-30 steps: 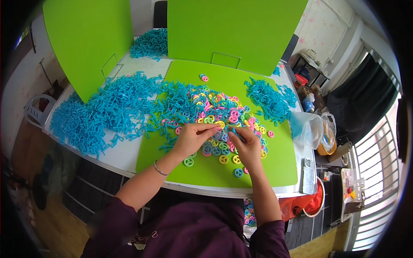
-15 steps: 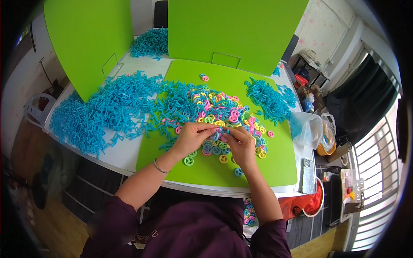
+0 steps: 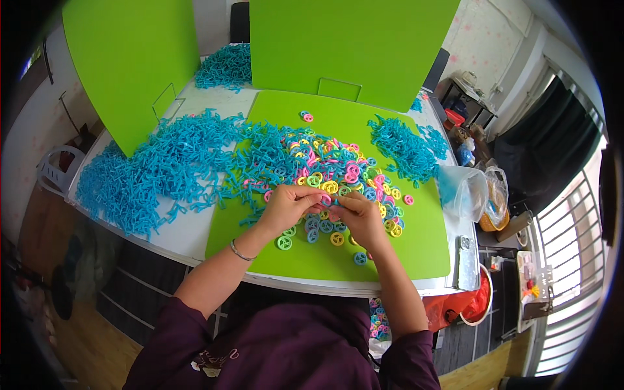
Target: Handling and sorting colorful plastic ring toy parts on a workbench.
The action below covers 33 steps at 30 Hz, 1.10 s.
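Note:
My left hand (image 3: 288,207) and my right hand (image 3: 359,214) meet fingertip to fingertip above a green mat (image 3: 416,244). Between the fingertips they pinch a small pink plastic ring (image 3: 326,200) and a small blue piece; how the two fit together is too small to tell. Under and beyond the hands lies a heap of small plastic wheels (image 3: 338,170) in pink, yellow, green and blue. A few loose wheels (image 3: 284,242) lie on the mat near my wrists. A thin bracelet circles my left wrist.
Large piles of blue plastic pieces (image 3: 162,166) cover the white table's left side, with a smaller pile (image 3: 403,140) at the mat's right. Green upright boards (image 3: 354,42) stand behind. A clear plastic bag (image 3: 463,192) and a phone (image 3: 465,263) lie at the right edge.
Both hands stay together over the same spot on the mat; only the fingers have shifted slightly around the small pieces.

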{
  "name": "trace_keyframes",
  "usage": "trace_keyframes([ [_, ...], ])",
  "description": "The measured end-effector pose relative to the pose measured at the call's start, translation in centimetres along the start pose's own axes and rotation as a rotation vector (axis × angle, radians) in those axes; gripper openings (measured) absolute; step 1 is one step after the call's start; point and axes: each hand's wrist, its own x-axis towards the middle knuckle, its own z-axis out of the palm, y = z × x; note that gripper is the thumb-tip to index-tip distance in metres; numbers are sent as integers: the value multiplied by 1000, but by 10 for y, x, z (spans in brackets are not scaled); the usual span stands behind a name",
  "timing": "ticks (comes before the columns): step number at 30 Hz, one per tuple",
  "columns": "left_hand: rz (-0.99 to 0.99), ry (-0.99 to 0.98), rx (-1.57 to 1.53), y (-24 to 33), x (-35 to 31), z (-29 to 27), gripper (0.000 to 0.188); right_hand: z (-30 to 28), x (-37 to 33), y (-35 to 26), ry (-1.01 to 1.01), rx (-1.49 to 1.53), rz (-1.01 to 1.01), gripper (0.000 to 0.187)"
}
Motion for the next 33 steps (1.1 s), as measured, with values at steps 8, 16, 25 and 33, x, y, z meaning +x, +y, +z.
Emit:
trace_keyframes([
  [8, 162, 74, 166, -4, -2, 4, 17, 18, -4, -5, 281, -416, -329, 25],
  [16, 375, 78, 332, 3, -7, 5, 18, 17, -8, -13, 312, -367, -159, 24],
  [25, 309, 476, 771, 18, 3, -48, 22, -61, -59, -75, -22, -263, 1, 26],
  [33, 162, 314, 1028, 13, -4, -50, 36, -157, -179, -72, -536, -717, 236, 46],
])
